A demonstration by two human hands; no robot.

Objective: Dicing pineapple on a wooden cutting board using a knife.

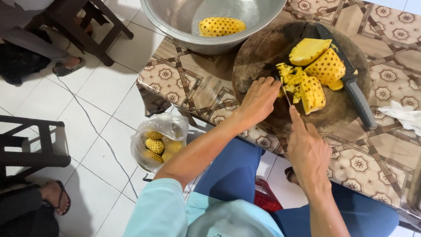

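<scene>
While we look down over the patterned table, we see our left hand resting on the round wooden cutting board, its fingers curled down against the pile of small yellow pineapple scraps at the board's middle, pressing rather than gripping. Our right hand is clenched around the handle of a small knife, forefinger stretched along its back; the thin blade runs away from us, its tip toward the scraps, just beside a cut pineapple piece. That piece lies with its long axis running from near us to the far side, tilted slightly left. Two larger pineapple chunks lie touching one another beyond it. A big knife with a grey handle rests on the board's right side, long axis diagonal, blade pointing away and left, handle toward us. A metal basin at the far edge holds one peeled pineapple. On the floor, a plastic bag holds more peeled fruit.
</scene>
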